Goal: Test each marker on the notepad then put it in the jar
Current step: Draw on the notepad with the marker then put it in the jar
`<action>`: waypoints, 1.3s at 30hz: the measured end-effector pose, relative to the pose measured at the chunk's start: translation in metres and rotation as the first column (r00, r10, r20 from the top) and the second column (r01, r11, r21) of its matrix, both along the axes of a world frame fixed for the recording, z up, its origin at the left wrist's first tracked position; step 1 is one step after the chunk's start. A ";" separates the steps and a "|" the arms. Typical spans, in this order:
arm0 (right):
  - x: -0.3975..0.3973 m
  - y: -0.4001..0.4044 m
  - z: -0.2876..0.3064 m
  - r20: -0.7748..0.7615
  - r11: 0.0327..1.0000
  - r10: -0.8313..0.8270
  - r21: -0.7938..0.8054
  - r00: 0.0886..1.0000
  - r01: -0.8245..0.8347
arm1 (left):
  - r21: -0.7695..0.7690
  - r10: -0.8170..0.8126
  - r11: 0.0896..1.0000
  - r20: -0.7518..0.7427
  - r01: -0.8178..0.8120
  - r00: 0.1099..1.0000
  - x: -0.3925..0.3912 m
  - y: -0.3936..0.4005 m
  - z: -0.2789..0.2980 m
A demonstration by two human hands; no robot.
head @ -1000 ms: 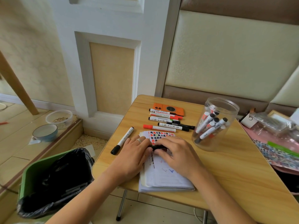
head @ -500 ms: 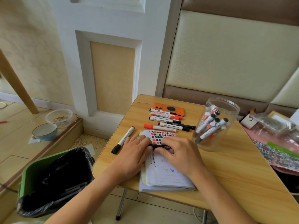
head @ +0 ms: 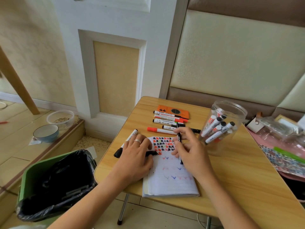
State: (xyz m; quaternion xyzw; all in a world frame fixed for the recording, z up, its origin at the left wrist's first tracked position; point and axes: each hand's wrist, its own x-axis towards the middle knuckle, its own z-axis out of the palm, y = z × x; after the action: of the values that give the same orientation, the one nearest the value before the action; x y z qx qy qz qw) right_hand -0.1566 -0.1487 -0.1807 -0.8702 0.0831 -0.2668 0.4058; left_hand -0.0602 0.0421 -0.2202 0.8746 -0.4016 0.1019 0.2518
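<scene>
marker upright in right hand, cap seemingly in left hand

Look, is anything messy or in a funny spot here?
A little. One black-capped marker lies alone at the table's left edge, away from the row of markers, partly under the left hand. Grainy bits are scattered on the floor beside the green bin. Nothing looks broken.

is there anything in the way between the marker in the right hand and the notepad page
Nothing visible blocks it. The right hand holds the uncapped marker directly over the open notepad, tip pointing down at the page. The left hand rests on the notepad's left edge holding the black cap, off to the side.
</scene>
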 end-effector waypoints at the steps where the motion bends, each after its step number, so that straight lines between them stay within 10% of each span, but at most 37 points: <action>1: 0.000 0.002 0.001 0.012 0.987 0.018 0.158 1.000 -0.019 | 0.002 -0.013 1.000 -0.026 0.013 1.000 0.000 0.000 0.001; 5: 0.004 0.006 0.004 0.016 0.792 0.066 0.608 0.998 -0.062 | -0.042 -0.100 0.995 -0.111 0.096 0.989 0.003 0.000 0.000; 39: 0.015 0.017 -0.016 -0.217 0.925 0.011 0.373 0.976 0.072 | 0.246 -0.074 0.963 -0.149 0.110 0.986 0.007 -0.003 -0.002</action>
State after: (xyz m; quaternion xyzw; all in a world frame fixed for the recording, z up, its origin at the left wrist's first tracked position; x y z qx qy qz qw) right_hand -0.1413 -0.1313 -0.1966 -0.7979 0.1899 -0.1562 0.5504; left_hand -0.0529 0.0393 -0.2220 0.8849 -0.4332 -0.0230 0.1695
